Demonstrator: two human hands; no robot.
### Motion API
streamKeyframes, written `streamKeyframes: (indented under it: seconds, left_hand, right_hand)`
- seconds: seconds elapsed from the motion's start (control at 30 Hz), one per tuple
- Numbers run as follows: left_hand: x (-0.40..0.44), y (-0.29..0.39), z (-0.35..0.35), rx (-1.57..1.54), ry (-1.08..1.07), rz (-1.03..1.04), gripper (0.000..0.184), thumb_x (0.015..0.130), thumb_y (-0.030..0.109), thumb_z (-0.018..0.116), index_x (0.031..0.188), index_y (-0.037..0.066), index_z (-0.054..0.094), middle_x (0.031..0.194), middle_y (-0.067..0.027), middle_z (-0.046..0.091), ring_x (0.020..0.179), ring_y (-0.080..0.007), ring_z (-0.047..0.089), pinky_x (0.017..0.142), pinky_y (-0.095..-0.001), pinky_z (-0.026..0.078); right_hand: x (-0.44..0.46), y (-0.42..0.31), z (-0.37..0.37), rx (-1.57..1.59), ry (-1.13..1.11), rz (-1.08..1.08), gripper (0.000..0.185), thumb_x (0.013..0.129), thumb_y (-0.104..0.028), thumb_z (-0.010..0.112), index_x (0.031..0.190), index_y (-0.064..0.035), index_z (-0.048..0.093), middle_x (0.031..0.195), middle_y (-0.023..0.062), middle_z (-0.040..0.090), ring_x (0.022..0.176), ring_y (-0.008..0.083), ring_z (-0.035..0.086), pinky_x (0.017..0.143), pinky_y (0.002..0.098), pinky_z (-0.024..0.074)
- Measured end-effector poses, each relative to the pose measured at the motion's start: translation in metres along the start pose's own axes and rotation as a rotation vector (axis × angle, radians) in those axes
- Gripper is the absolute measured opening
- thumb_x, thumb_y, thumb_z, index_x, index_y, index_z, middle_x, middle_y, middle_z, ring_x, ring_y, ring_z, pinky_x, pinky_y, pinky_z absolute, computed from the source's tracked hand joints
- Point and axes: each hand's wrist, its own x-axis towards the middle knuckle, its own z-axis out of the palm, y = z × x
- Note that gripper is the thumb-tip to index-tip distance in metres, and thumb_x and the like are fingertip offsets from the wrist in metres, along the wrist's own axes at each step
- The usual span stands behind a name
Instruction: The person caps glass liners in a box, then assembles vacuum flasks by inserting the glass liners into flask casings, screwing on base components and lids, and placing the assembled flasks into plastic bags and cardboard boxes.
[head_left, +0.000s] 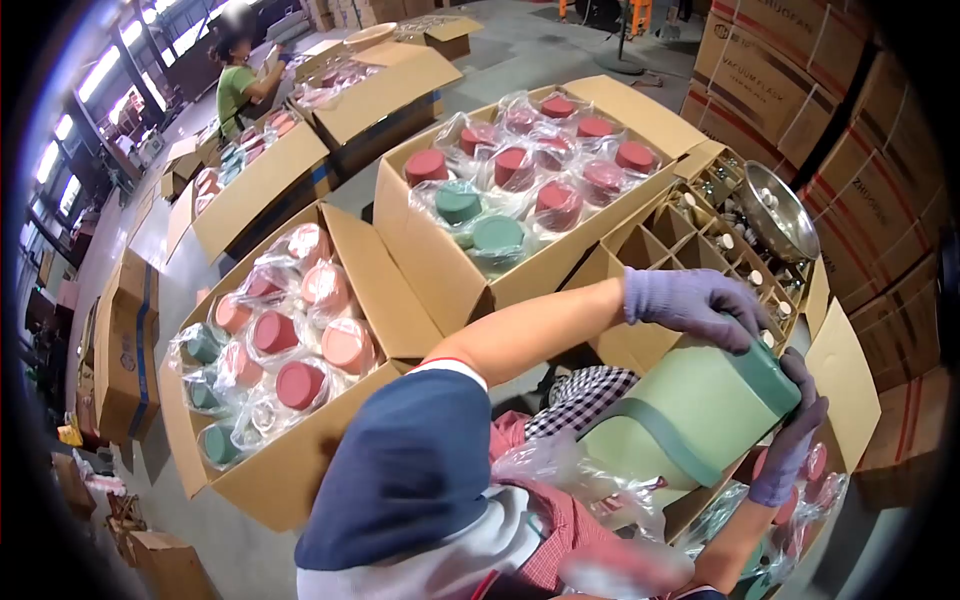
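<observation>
A large pale green vacuum flask (690, 400) with a darker green band lies tilted across my front. My left hand (695, 305), in a purple-grey knit glove, grips its dark green end from above. On the other side of that same end, my gloved right hand (792, 435) has its fingers wrapped round the edge. A clear plastic bag (570, 470) hangs near the flask's lower end, against my checked apron (555, 530). Below my right forearm, red and green flask tops show through plastic in a carton, partly hidden.
Open cartons (490, 290) of bagged flasks with red, pink and green tops stand ahead and left. A divided carton (660, 235) holds glass pieces, with a metal bowl (780, 212) on it. Stacked boxes (770, 75) rise at right. Another person (240, 90) works at far left.
</observation>
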Motion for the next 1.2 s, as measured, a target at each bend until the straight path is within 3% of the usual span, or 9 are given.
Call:
streamKeyframes:
  seconds: [0.27, 0.37, 0.5, 0.6, 0.67, 0.87, 0.97, 1.07, 1.2]
  left_hand:
    - [0.042, 0.093, 0.030, 0.453, -0.267, -0.237, 0.039, 0.088, 0.041, 0.059, 0.105, 0.007, 0.069, 0.085, -0.0176, 0.068, 0.082, -0.0315, 0.067, 0.075, -0.0404, 0.052]
    - [0.018, 0.045, 0.010, -0.231, -0.167, -0.080, 0.036, 0.091, 0.037, 0.056, 0.104, 0.007, 0.071, 0.089, -0.0159, 0.069, 0.080, -0.0320, 0.067, 0.074, -0.0416, 0.053]
    - [0.041, 0.080, 0.039, 0.556, -0.182, -0.240, 0.031, 0.085, 0.037, 0.060, 0.085, 0.008, 0.072, 0.087, -0.0131, 0.070, 0.075, -0.0299, 0.067, 0.070, -0.0387, 0.053]
    - [0.034, 0.066, 0.040, 0.367, 0.088, 0.016, 0.023, 0.083, 0.032, 0.066, 0.082, 0.009, 0.070, 0.096, -0.0099, 0.072, 0.071, -0.0287, 0.065, 0.068, -0.0371, 0.051]
    - [0.011, 0.043, 0.024, 0.177, 0.128, 0.076, 0.017, 0.082, 0.023, 0.071, 0.087, 0.008, 0.068, 0.101, -0.0077, 0.073, 0.080, -0.0281, 0.066, 0.077, -0.0385, 0.050]
    - [-0.157, 0.062, 0.063, -0.250, -0.002, -0.617, 0.111, 0.067, 0.038, 0.082, 0.152, 0.000, 0.021, 0.145, -0.0260, 0.038, 0.135, -0.0375, 0.040, 0.114, -0.0501, 0.027]
    - [-0.220, 0.067, 0.081, 0.482, -0.447, -0.541, 0.066, 0.068, 0.033, 0.082, 0.124, 0.005, 0.060, 0.115, -0.0204, 0.062, 0.119, -0.0366, 0.056, 0.110, -0.0453, 0.034]
    - [-0.150, 0.105, 0.040, 0.124, 0.229, -0.727, 0.015, 0.077, 0.001, 0.063, 0.092, 0.000, 0.067, 0.097, -0.0131, 0.067, 0.090, -0.0264, 0.063, 0.080, -0.0360, 0.050]
    - [-0.112, 0.096, 0.047, 0.097, 0.206, -0.386, 0.018, 0.081, 0.010, 0.068, 0.098, 0.005, 0.068, 0.086, -0.0083, 0.068, 0.084, -0.0180, 0.064, 0.079, -0.0326, 0.052]
  right_hand:
    - [0.013, 0.096, -0.002, 0.666, -0.041, 0.453, 0.062, 0.102, -0.051, 0.036, 0.124, 0.0003, 0.061, 0.125, 0.0129, 0.062, 0.119, 0.0252, 0.055, 0.111, 0.0355, 0.0337]
    - [-0.015, -0.001, 0.005, 0.299, 0.007, 0.176, 0.063, 0.102, -0.051, 0.036, 0.122, 0.0028, 0.062, 0.120, 0.0129, 0.064, 0.110, 0.0238, 0.060, 0.105, 0.0354, 0.0411]
    - [0.027, 0.045, 0.015, 1.064, -0.239, 0.309, 0.074, 0.099, -0.058, 0.032, 0.122, 0.0058, 0.060, 0.131, 0.0164, 0.058, 0.117, 0.0290, 0.056, 0.110, 0.0400, 0.0369]
    - [0.029, 0.048, 0.048, 1.265, -0.322, -0.221, 0.068, 0.099, -0.054, 0.036, 0.126, 0.0052, 0.057, 0.129, 0.0178, 0.058, 0.117, 0.0294, 0.056, 0.106, 0.0430, 0.0411]
    - [0.016, 0.052, 0.004, 1.010, -0.292, 0.309, 0.066, 0.099, -0.053, 0.038, 0.126, 0.0046, 0.056, 0.127, 0.0189, 0.060, 0.118, 0.0302, 0.056, 0.105, 0.0457, 0.0420]
    - [-0.003, 0.046, -0.017, 0.997, -0.075, 0.480, 0.069, 0.101, -0.048, 0.033, 0.143, 0.0075, 0.040, 0.148, 0.0192, 0.044, 0.134, 0.0306, 0.044, 0.116, 0.0379, 0.0281]
    - [-0.015, 0.031, -0.009, 0.603, -0.122, 0.172, 0.057, 0.102, -0.045, 0.036, 0.120, 0.0027, 0.062, 0.121, 0.0140, 0.064, 0.115, 0.0231, 0.058, 0.102, 0.0328, 0.0434]
    - [-0.016, 0.016, -0.002, 0.650, -0.217, 0.232, 0.054, 0.103, -0.041, 0.035, 0.116, 0.0029, 0.064, 0.118, 0.0131, 0.065, 0.114, 0.0216, 0.058, 0.102, 0.0322, 0.0429]
    - [-0.026, -0.007, -0.002, 0.371, -0.022, 0.074, 0.052, 0.103, -0.038, 0.036, 0.114, 0.0025, 0.066, 0.121, 0.0145, 0.064, 0.116, 0.0243, 0.058, 0.105, 0.0344, 0.0412]
